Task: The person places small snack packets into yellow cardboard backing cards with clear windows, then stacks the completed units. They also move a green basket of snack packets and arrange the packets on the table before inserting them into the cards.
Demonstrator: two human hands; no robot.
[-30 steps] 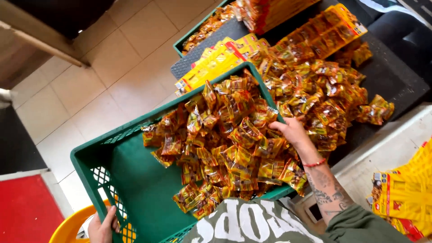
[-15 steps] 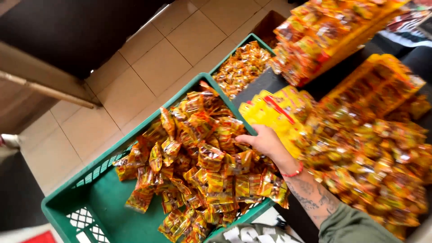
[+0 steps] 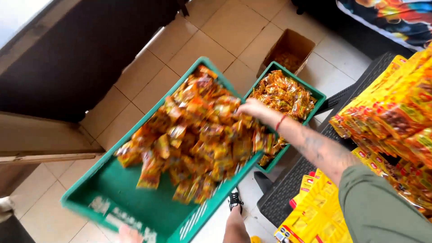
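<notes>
A green plastic crate point(image 3: 130, 207) is tilted in front of me, holding a heap of small orange and yellow packets point(image 3: 198, 139). My right hand point(image 3: 253, 108) reaches over the crate's far edge and rests on the packets there; a red band circles its wrist. Only a sliver of my left hand point(image 3: 128, 234) shows at the bottom edge, under the crate's near rim, gripping it. A second green crate point(image 3: 315, 95) full of the same packets stands on the floor just beyond my right hand.
An open cardboard box point(image 3: 290, 49) sits on the tiled floor behind the second crate. A dark wicker table point(image 3: 292, 189) at the right carries stacks of yellow packets point(image 3: 396, 112). A dark counter point(image 3: 67, 58) runs along the left. My shoe point(image 3: 235, 200) shows below.
The view has swung left and away from the table. The crate has lifted and tilted, its packets sliding toward the far side. My right hand has moved to the crate's far edge.
</notes>
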